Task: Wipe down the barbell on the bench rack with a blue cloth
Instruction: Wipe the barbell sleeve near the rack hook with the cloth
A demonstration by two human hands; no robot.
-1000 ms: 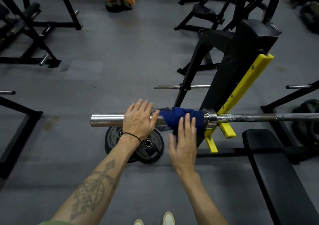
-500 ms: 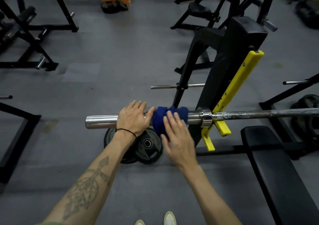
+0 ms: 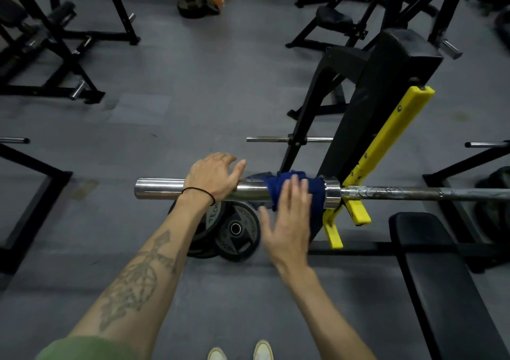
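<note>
Barbell point(image 3: 254, 190): lay level across the yellow hooks point(image 3: 356, 207) of the bench rack point(image 3: 386, 89), its chrome sleeve pointing to the person's left and its thin shaft running off the right edge of the view. Blue cloth point(image 3: 278, 184): was draped round the sleeve just beside the collar point(image 3: 332, 192), bunched on top and hanging a little below the bar. Right hand point(image 3: 289, 221): lay flat against the near side of the cloth, fingers straight and slightly spread, pressing rather than gripping. Left hand point(image 3: 212, 177): rested on top of the bare sleeve to the left of the cloth, fingers relaxed and extended over the bar, thumb toward the cloth; a black band circled the wrist and a tattoo marked the forearm. Weight plates point(image 3: 234, 229): two lay overlapping on the grey floor under the sleeve. Black bench pad point(image 3: 441, 276): stood at the lower right. White shoe tips point(image 3: 240, 352): showed at the bottom edge.
</note>
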